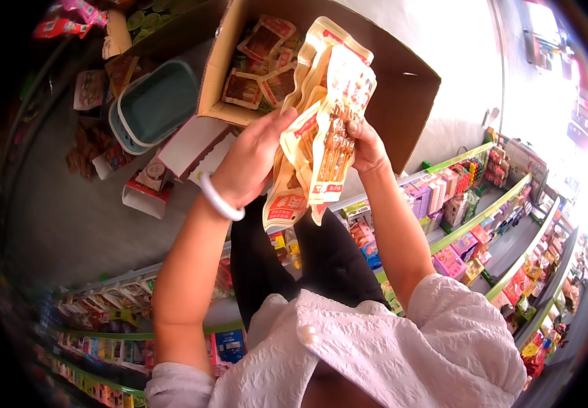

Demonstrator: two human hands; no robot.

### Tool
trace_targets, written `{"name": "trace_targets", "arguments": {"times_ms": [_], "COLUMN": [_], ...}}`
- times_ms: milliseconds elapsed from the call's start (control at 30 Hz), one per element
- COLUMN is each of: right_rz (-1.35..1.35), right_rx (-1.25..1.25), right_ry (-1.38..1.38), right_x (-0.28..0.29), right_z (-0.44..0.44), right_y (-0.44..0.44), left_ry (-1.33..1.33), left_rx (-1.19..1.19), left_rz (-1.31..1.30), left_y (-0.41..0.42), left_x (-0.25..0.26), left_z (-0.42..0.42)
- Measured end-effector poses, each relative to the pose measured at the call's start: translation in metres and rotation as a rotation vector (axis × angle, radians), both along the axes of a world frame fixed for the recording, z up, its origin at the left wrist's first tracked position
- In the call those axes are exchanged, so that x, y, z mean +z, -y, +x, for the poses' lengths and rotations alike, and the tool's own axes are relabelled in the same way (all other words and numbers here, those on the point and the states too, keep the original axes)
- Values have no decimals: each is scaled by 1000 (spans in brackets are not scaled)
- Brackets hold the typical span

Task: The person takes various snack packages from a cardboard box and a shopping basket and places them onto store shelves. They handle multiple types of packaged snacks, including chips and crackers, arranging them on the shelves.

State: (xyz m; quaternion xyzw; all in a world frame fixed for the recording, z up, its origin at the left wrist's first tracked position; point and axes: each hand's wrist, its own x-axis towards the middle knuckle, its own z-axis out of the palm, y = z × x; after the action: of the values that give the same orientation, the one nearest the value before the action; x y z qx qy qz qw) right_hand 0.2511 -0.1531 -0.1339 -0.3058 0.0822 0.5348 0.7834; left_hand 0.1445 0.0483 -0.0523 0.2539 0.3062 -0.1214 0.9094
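Observation:
Between my two hands is a bunch of long plastic snack packets (339,132), cream and red, with brown strips showing through a clear part. My left hand (255,158), with a white bangle (220,199) at the wrist, grips the bunch from the left. On the right side, my right hand (368,145) pinches the front packet with thumb and fingers. Behind the bunch stands an open cardboard box (406,97). Smaller flat packets (260,81) with similar brown contents lie loose inside it. How many packets I hold is hard to tell, since they overlap.
Left of the box, a teal plastic basket (158,102) sits on the grey floor (79,219) among torn cartons (146,191). Another carton (115,35) with green-lidded tubs is at the upper left. Stocked shelves (457,234) run along the right; more shelves (105,334) line the lower left.

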Motion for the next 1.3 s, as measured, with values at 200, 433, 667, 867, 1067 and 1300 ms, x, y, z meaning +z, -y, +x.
{"name": "trace_targets", "arguments": {"times_ms": [200, 433, 667, 867, 1067, 1300], "right_rz": [-160, -116, 6, -23, -172, -185], "right_rx": [-133, -357, -458, -305, -437, -436], "right_ry": [-96, -180, -212, -122, -395, -385], "right_x": [4, -16, -19, -17, -20, -21], "right_z": [5, 5, 28, 29, -6, -3], "right_y": [32, 80, 111, 107, 78, 82], "left_ry": [-55, -115, -192, -189, -152, -265], "left_rx": [152, 188, -480, -199, -86, 51], "left_rz": [65, 422, 1220, 105, 1137, 1593], "left_y": [32, 35, 37, 80, 109, 92], "left_x": [-20, -44, -78, -17, -45, -44], "left_z": [18, 32, 52, 70, 64, 80]}}
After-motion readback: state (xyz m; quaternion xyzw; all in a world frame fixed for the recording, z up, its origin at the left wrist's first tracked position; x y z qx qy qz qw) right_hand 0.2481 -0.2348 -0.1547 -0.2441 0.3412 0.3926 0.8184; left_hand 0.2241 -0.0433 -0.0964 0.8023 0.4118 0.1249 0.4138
